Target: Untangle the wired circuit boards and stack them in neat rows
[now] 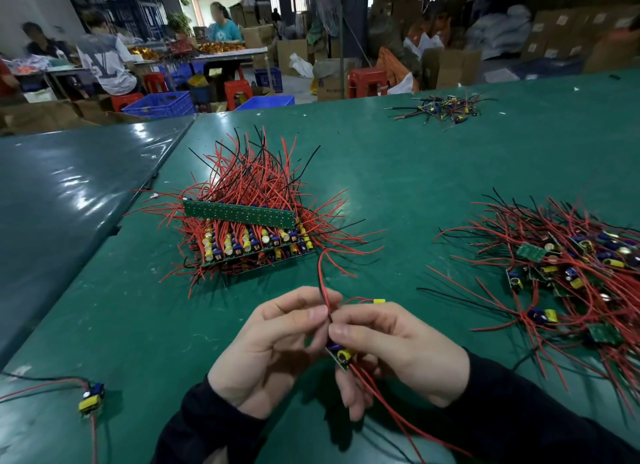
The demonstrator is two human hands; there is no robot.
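Both hands meet above the near middle of the green table [415, 173]. My right hand [398, 353] grips a small circuit board [341, 356] with a yellow capacitor, its red wires trailing down toward me. My left hand [273, 346] pinches that board's red and black wire pair [323, 290] just above the board. Ahead stands the stacked rows of boards [249, 242], wires fanning out behind, a long green board lying across the top. To the right lies the tangled pile of wired boards [571, 269].
A single loose board [91, 396] with wires lies at the near left. A small heap of wire scraps [446, 109] sits at the far right of the table. A darker table [69, 193] adjoins on the left. People work at benches beyond.
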